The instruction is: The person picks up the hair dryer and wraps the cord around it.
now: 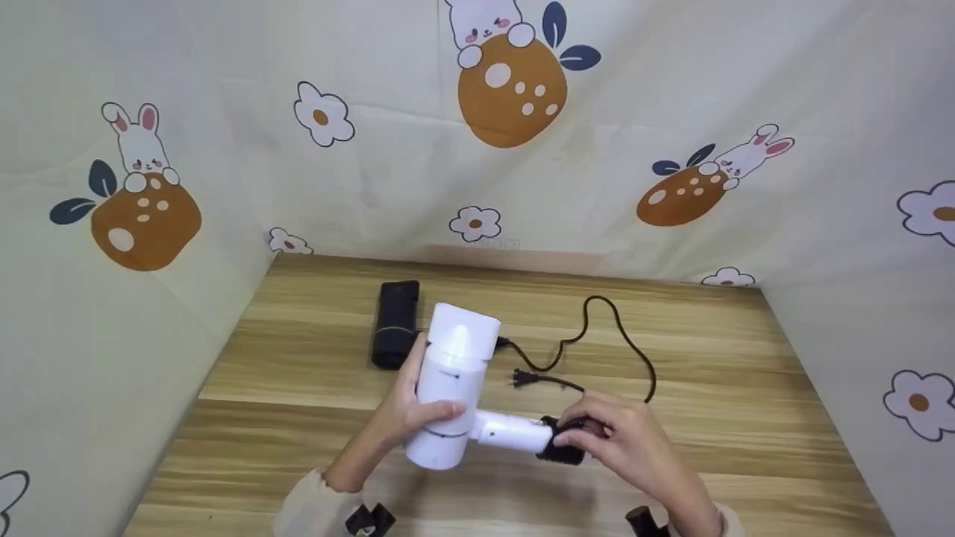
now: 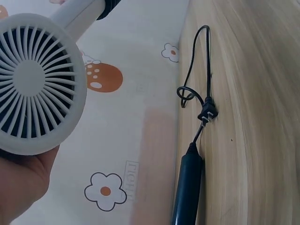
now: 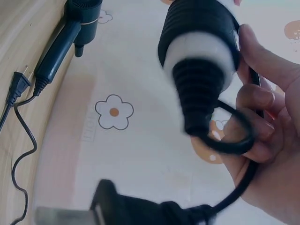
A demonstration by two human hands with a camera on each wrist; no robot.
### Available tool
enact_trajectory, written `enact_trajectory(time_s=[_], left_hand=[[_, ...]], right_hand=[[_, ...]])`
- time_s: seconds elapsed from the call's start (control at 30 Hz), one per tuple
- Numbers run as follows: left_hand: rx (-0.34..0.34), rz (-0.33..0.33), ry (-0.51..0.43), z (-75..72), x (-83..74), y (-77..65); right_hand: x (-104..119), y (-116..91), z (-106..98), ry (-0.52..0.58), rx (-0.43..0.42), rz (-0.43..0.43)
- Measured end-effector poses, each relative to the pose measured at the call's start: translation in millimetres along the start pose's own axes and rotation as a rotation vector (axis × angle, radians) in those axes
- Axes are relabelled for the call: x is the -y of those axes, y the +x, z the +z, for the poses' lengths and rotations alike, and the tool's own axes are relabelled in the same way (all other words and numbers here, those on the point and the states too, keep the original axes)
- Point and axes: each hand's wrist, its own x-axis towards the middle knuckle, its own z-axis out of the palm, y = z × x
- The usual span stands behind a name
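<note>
A white hair dryer (image 1: 451, 380) is held up above the table, its handle pointing right. My left hand (image 1: 399, 418) grips the barrel, thumb across its front. In the left wrist view, the round slotted intake grille (image 2: 29, 79) faces the camera. The dryer's black power cord (image 3: 197, 18) is wound in a bundle about the handle's end. My right hand (image 1: 630, 440) holds this cord at the bundle, fingers curled. Below it in the right wrist view, a loose cord loop leads to a blurred black plug (image 3: 126, 206) with pale prongs.
Behind, on the wooden table (image 1: 298, 432), lies a black hair dryer (image 1: 398, 309). Its cord (image 1: 643, 354) loops out to the right, ending in a two-prong plug (image 1: 524, 378). Patterned cloth (image 1: 388, 186) surrounds the table's back and sides.
</note>
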Motion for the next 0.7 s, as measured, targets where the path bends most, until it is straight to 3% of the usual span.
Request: enact_trajectory(time_s=[0.37,0.57,0.7], left_hand=[[0.142,0.079,-0.188,-1.0,-3.3,-4.0],[0.130,0.105,-0.306,-3.1,-2.2,-9.3],[0.130,0.131,-0.334,-3.2,0.0,-11.2]], right_hand=[[-19,0,0,0.430,0.093,0.101],[-25,1,4,0.486,0.110,0.124],[-29,1,8,0.512,0.171,0.134]])
